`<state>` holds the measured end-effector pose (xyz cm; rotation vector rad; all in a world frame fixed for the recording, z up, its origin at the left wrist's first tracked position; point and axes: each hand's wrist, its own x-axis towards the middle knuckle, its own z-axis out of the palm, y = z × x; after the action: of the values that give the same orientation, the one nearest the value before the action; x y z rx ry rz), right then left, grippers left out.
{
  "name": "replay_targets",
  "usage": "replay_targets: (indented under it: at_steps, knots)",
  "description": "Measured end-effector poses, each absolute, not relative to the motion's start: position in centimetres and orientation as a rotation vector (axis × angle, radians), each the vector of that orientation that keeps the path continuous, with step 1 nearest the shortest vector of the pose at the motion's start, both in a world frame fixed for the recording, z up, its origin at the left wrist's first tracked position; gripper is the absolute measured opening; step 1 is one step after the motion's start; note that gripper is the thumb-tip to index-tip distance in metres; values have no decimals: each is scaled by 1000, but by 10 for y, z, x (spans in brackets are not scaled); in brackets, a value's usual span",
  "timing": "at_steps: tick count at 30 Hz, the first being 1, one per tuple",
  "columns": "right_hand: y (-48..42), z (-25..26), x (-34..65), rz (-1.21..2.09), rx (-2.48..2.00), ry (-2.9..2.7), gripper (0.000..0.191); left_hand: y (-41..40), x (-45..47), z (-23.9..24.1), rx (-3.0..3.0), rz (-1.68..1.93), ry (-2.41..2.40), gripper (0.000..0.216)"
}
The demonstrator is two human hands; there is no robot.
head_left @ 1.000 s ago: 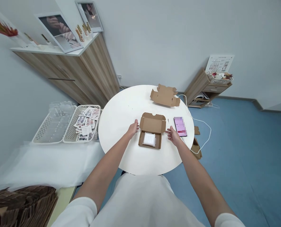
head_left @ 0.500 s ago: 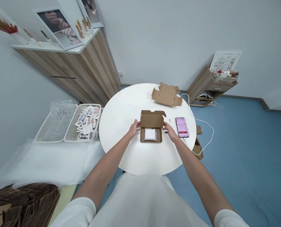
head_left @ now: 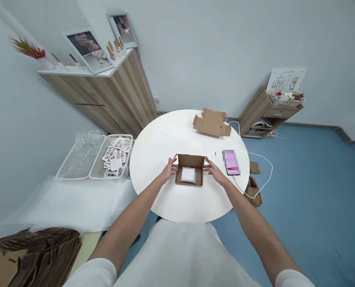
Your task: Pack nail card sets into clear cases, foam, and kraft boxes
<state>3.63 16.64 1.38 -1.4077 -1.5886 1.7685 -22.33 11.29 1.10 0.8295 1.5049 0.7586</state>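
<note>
**A:** So, where does the cardboard mailer box [head_left: 199, 175] sit?

**B:** Near the middle of the round white table [head_left: 165, 135], a touch toward six o'clock. It is small, rectangular and made of brown corrugated board. Its lid [head_left: 191, 160] stands up from the far edge. Inside the tray lies a white, soft-looking padded packet [head_left: 188, 174], roughly square.

**A:** And the hands?

**B:** The left hand [head_left: 168, 170] is at the box's nine o'clock side. Thumb and fingers are drawn together on the lid's left corner, where a small flap sticks out. The right hand [head_left: 213, 171] mirrors it at three o'clock, its fingers closed lightly on the lid's right corner. Both forearms are bare.

**A:** What lies around the box?

**B:** At three o'clock, just past the right hand, a smartphone [head_left: 231, 162] lies flat with a pink screen. A thin white charging cable [head_left: 257, 154] loops off the table edge near it. At one o'clock, near the far rim, there is an unfolded box blank [head_left: 212, 122] of the same brown board, its flaps splayed.

**A:** Off the table?

**B:** At nine o'clock stand two white perforated plastic baskets [head_left: 75, 165], side by side. The nearer one is filled with printed nail-tip cards [head_left: 117, 155]. At seven o'clock, low in the view, is a ragged stack of flat cardboard [head_left: 40, 251].
</note>
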Motion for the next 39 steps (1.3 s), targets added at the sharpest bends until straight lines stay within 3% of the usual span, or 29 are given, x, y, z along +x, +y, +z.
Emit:
replay_targets:
  at_steps: [6, 12, 23, 30, 35, 39]
  knots:
    - [157, 13, 42, 1951, -1297, -1451, 46, 94, -231, 25, 882, 622, 1422, 79]
    - [141, 16, 51, 2128, -1288, -1374, 44, 81, -231, 26, 922, 516, 1439, 61]
    - [77, -38, 31, 1296, -1766, -1628, 44, 41, -202, -22, 1251, 532, 1888, 67]
    - [34, -64, 7, 1114, -1749, -1680, 42, 15, -211, -42, 1385, 409, 1933, 47]
    - [29, -63, -1, 1059, -1744, -1682, 44, 10, -219, -43, 1480, 325, 2066, 48]
    - [27, -58, 0, 1035, -1700, -1685, 46, 6, -225, -44, 1516, 524, 1968, 49]
